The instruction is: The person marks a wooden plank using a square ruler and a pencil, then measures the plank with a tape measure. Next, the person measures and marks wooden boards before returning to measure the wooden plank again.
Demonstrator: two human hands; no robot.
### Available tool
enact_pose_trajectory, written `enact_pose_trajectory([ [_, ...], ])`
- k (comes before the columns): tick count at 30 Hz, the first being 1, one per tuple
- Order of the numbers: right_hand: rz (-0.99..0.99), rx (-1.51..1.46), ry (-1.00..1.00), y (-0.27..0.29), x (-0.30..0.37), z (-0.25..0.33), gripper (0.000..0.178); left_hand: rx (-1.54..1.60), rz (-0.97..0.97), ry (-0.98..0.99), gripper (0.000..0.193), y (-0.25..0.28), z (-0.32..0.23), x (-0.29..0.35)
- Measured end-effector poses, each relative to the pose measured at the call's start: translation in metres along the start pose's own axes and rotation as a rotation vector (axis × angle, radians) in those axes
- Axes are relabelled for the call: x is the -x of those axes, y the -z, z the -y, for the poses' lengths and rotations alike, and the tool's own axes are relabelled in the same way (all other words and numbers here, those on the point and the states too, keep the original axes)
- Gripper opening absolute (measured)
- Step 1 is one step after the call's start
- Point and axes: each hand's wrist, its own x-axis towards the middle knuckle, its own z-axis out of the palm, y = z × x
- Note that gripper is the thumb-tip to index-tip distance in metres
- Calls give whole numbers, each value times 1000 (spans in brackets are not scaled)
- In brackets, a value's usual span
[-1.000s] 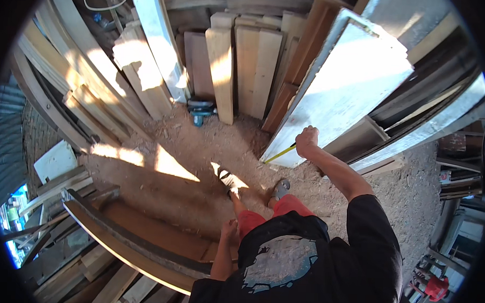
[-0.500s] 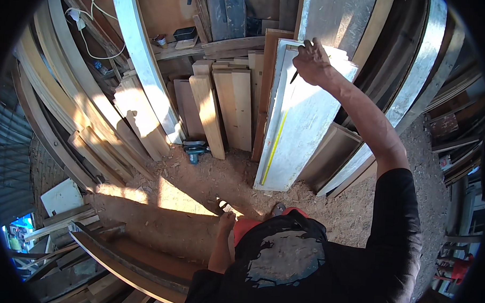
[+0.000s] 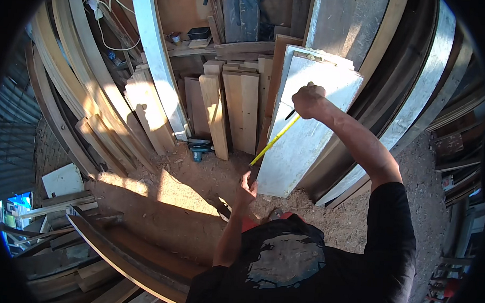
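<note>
The black shirt (image 3: 345, 267) carries a large printed patch (image 3: 287, 260) in grey with pale blue at its ragged edge; any lettering in it cannot be made out. Markings on the small blue-green power tool (image 3: 198, 152), which sits on the dirt floor (image 3: 154, 228) near the standing planks (image 3: 242, 111), are too small to read.

Half a second ago the yellow tape measure (image 3: 275, 140) ran along the white board (image 3: 301, 148), with the right hand (image 3: 308, 102) up at the board's top end and the left hand (image 3: 246, 191) low, near the lap. Now the right hand is lower, in front of the board's upper part, and the blade slants down past its left edge to the left hand, which has come up to meet it. The right grip is closed around the tape's upper end, a slim dark object jutting from the fist. The left grip is narrow, fingertips at the blade's lower end; whether they pinch it, I cannot tell.
</note>
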Motion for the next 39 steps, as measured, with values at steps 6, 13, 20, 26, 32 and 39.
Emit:
enact_pose_trajectory([
  [6, 149, -113, 278, -62, 15, 40, 22, -273, 57, -287, 69, 1, -94, -63],
  [13, 203, -161, 379, -81, 24, 71, 21, 422, 190, 30, 10, -58, -9, -29],
  [20, 284, -119, 400, -57, 17, -6, 35, -160, 219, 53, 20, 4, 0, 6],
  [26, 158, 43, 404, -87, -15, -37, 26, -485, -39, 403, 56, -25, -13, 85],
  [32, 244, 209, 417, -160, -39, 30, 27, -206, -207, 975, 56, -110, 19, 226],
  [39, 242, 301, 409, -262, -75, 94, 34, 37, -230, 1334, 55, -205, -21, 339],
])
